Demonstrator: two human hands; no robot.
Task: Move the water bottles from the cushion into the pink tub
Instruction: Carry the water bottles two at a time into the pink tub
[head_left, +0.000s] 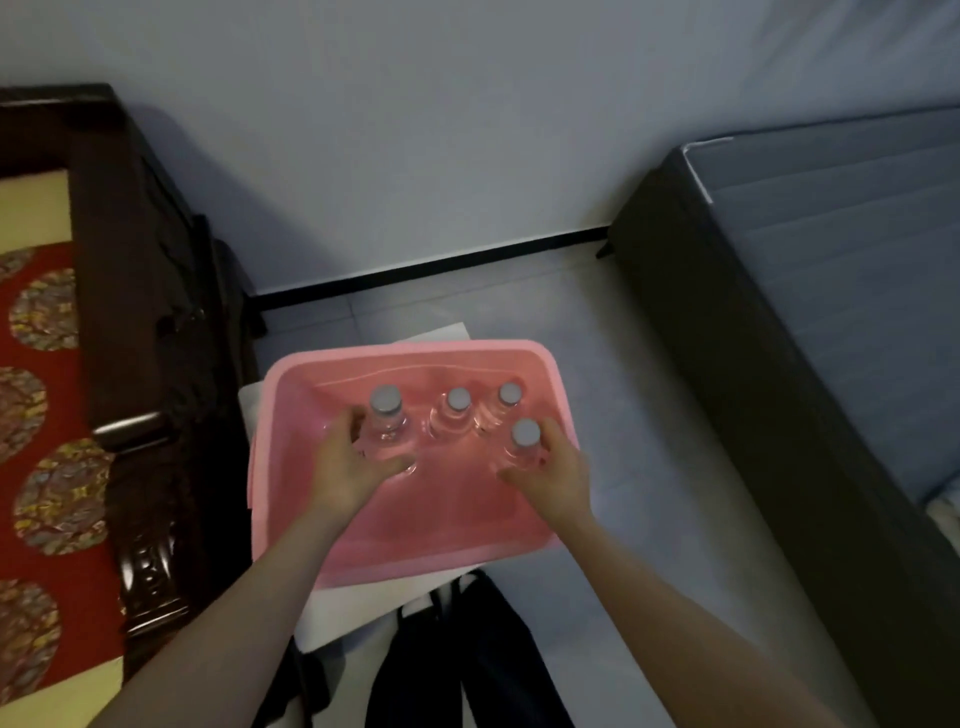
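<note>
Nearer than the pink tub (291, 395), against its front rim: dark fabric (467, 649) in soft, strap-like folds, overlapping a flat white sheet (332, 613) tucked under the tub's base. Within the tub, smooth translucent plastic with rounded corners and a rolled lip, four clear water bottles (457, 410), all upright, each with a round grey cap. Left hand (353, 467) wrapped round the left-side bottle (387, 421), fingers curled behind its body, thumb across the front. Right hand (550, 475) curled the same way round the right-side bottle (524, 441), close to the tub's right wall. Two more bottles side by side toward the tub's back wall, apart from both hands. Beneath and to the right of the tub, pale grey floor tiles (649, 467), matt and plain. Left of the tub, crowding close to its side, a dark carved wooden seat frame (145, 291) holding a red cushion (47, 415) patterned with round woven medallions. Right of the tub, well apart, a dark bed base (727, 338) topped by a grey mattress (841, 234). Beyond the tub, a black skirting strip (431, 267) and a bare pale wall (415, 130).
</note>
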